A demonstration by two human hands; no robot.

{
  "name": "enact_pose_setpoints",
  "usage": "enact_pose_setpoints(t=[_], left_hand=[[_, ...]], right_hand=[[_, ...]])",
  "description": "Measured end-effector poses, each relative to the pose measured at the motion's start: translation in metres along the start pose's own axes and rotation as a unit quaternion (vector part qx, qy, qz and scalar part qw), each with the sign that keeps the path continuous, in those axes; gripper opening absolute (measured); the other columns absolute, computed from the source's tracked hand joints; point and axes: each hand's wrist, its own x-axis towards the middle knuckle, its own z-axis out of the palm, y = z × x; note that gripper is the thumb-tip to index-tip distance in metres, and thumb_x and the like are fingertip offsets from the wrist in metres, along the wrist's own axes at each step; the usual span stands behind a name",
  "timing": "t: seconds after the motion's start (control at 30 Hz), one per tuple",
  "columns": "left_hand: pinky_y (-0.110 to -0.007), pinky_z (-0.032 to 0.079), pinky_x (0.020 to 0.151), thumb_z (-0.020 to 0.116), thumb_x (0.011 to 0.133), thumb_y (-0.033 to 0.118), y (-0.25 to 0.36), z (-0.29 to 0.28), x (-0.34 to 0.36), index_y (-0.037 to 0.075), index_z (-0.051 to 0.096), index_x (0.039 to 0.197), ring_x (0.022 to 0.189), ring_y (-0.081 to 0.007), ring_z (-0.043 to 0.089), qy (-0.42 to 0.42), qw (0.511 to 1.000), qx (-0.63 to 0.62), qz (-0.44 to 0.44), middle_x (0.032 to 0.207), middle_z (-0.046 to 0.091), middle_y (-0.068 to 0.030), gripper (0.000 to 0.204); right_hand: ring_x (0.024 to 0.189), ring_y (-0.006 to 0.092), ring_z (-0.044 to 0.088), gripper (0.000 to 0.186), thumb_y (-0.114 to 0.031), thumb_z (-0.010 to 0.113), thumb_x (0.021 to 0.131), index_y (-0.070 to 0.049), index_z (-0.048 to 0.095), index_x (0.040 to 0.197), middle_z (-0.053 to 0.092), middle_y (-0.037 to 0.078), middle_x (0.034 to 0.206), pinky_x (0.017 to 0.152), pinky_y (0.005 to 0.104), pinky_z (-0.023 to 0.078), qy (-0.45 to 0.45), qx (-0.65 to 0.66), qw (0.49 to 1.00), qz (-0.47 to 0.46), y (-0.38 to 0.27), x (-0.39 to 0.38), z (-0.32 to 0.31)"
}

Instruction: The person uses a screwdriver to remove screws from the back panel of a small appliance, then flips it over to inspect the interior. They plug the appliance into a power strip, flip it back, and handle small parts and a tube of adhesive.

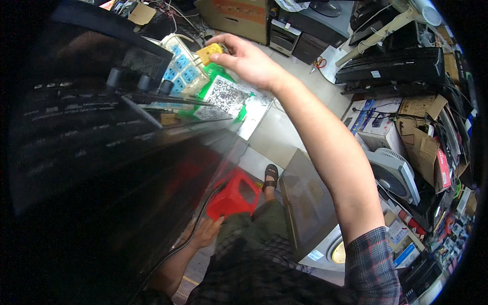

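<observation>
My right hand point(241, 63) reaches up to the top middle, its fingers closed round a small yellow object point(207, 53), possibly a plug or adapter. It is at the edge of a cream power strip point(179, 68) with blue sockets. Below that lies a green-bordered card point(221, 99) with a printed square code. A large glossy black screen or casing point(86, 168) fills the left. My left hand point(207, 231) is low beside this casing and a black cable point(203, 208), fingers curled near a red plastic stool point(231, 193); what they grip, if anything, is hidden.
A grey appliance point(307, 203) stands beside my sandalled foot point(270, 175) on the tiled floor point(279, 124). To the right are stacked flat black devices point(389, 68), cardboard boxes point(417, 137) and a fan point(391, 175). Red-handled scissors point(319, 63) lie near a pale pole point(373, 35).
</observation>
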Motion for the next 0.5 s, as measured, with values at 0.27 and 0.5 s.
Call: enact_pose_setpoints(t=[0.27, 0.5], left_hand=[[-0.042, 0.043, 0.073, 0.073, 0.087, 0.023, 0.000, -0.006, 0.005, 0.016, 0.065, 0.133, 0.077, -0.0216, 0.059, 0.039, 0.999, -0.004, 0.014, 0.083, 0.062, 0.0009, 0.046], [-0.039, 0.041, 0.071, 0.073, 0.085, 0.022, -0.002, -0.007, 0.003, 0.017, 0.067, 0.132, 0.074, -0.0197, 0.056, 0.004, 1.000, -0.006, 0.016, 0.080, 0.058, 0.0010, 0.047]], right_hand=[[0.113, 0.0341, 0.063, 0.038, -0.030, 0.066, 0.090, -0.009, 0.070, 0.122, 0.073, 0.015, 0.116, 0.100, 0.0451, 0.051, -0.016, -0.394, 0.907, -0.148, -0.038, 0.015, 0.022], [0.113, 0.0317, 0.066, 0.043, -0.030, 0.068, 0.091, -0.009, 0.068, 0.129, 0.074, 0.015, 0.115, 0.103, 0.0413, 0.052, -0.041, -0.450, 0.883, -0.127, -0.046, 0.029, 0.014]])
